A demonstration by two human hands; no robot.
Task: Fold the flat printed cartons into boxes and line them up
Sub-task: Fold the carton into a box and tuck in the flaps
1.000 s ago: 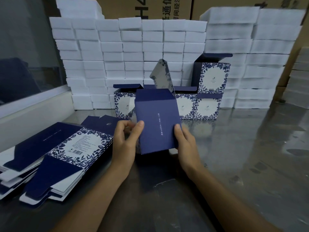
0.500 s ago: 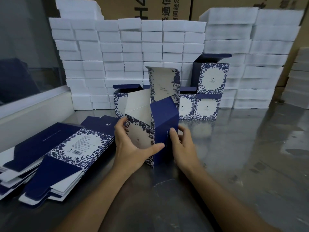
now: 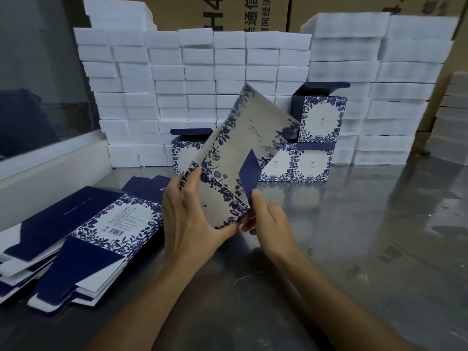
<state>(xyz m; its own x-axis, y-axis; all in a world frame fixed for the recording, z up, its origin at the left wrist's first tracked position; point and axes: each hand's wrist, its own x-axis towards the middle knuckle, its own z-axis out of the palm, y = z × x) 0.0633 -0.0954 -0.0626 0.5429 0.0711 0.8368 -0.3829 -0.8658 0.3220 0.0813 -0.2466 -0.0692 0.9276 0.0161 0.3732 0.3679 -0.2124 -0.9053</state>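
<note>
- Packing workshop or warehouse packaging station.
- Steel worktable (image 3: pixel 354 249), scuffed and reflective.
- White foam blocks (image 3: pixel 202 72) stacked in tall rows along the back.
- Brown shipping cartons (image 3: pixel 253 13) with printed Chinese text behind the foam.
- Stack of flat printed cartons (image 3: pixel 88 236) at left.
- Folded blue floral boxes (image 3: pixel 311 163) lined up and stacked against the foam.

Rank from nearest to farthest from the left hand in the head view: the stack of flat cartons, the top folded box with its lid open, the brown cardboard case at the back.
From the left hand:
1. stack of flat cartons, just to its left on the table.
2. top folded box, beyond and to the right.
3. brown cardboard case, behind the white foam blocks.
</note>
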